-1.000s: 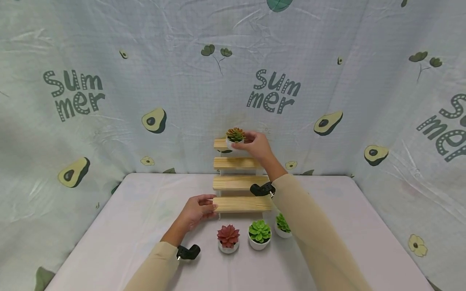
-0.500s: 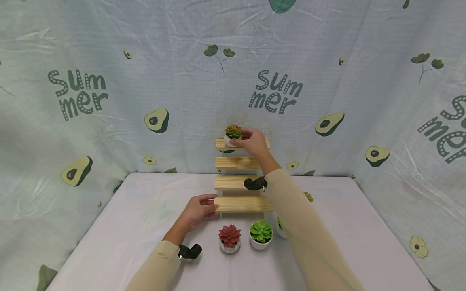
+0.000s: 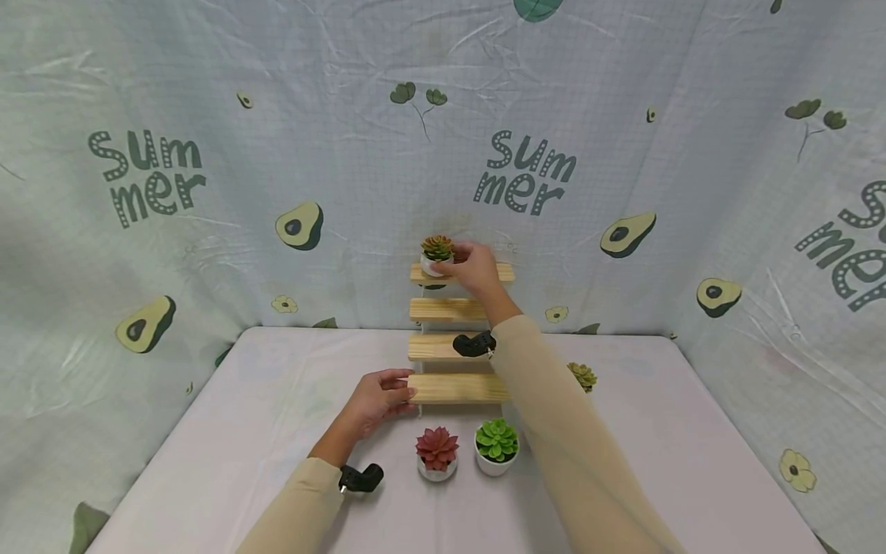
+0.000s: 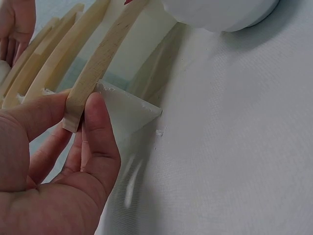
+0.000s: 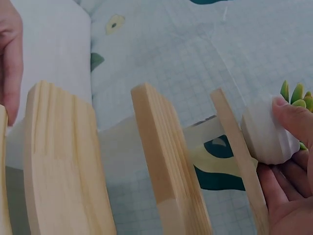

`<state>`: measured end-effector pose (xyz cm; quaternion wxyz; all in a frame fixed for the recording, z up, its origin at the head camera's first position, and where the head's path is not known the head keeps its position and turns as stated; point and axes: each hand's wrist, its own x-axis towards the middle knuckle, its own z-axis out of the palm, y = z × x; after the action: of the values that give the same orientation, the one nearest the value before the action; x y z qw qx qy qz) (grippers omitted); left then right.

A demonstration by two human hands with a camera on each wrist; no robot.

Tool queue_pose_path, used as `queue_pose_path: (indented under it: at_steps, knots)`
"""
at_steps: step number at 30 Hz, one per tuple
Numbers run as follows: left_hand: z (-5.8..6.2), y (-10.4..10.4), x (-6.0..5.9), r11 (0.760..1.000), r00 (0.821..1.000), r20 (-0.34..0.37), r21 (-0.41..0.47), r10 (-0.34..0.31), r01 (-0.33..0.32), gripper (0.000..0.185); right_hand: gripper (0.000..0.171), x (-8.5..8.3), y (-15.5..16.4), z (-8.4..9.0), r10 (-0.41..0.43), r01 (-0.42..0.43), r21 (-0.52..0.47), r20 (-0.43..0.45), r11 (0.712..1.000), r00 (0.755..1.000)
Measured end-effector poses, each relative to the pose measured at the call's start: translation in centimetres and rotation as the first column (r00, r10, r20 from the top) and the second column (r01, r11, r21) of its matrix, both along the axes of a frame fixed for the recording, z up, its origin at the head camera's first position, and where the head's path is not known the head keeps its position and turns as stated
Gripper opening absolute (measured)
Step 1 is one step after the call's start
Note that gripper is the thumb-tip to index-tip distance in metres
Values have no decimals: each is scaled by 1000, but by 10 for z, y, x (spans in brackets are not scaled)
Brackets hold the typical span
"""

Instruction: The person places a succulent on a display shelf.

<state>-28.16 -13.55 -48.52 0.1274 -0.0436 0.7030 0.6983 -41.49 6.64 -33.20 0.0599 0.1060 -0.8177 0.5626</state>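
Four wooden steps make up the small stepped shelf [image 3: 457, 331] that stands at the back of the tabletop [image 3: 242, 431], against the avocado-print cloth [image 3: 208, 192]. On its top step, towards the left end, sits the orange-green succulent [image 3: 438, 248] in a white pot. The right hand [image 3: 474, 269] has its fingers curled round that pot; the right wrist view shows the fingertips [image 5: 293, 117] pressed on the pot's side and the pot's base at the plank's edge. The left hand [image 3: 377, 400] pinches the left end of the shelf's lowest step, thumb [image 4: 100, 132] on top of the plank, as the left wrist view shows.

In front of the shelf stand a red succulent [image 3: 437, 450] and a bright green succulent [image 3: 496, 442], each in a white pot, side by side. A duller green succulent [image 3: 583, 375] lies to the shelf's right, partly hidden by the right sleeve.

The risk I see is the pot tipping off the top step: the plank is narrow, and the pot seems to sit close to its front edge, so letting go unevenly or brushing it with a finger could topple it onto the steps below. The shelf looks light, so a push from the right hand might rock it if the left hand's pinch slackens. The right sleeve also passes just above the bright green succulent and could knock it.
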Motion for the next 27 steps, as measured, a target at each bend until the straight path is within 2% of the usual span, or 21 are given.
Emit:
queue_pose_path:
  at_steps: [17,27]
  knots:
    - [-3,2,-1,1000,1000,10,9,11,-11,44,53,-3,-11,-2,-36,36,-2,23,999,999]
    - [-3,1,-1,1000,1000,2,6,1,-2,45,52,-1,-10,-2,-26,26,7,0,1000,1000]
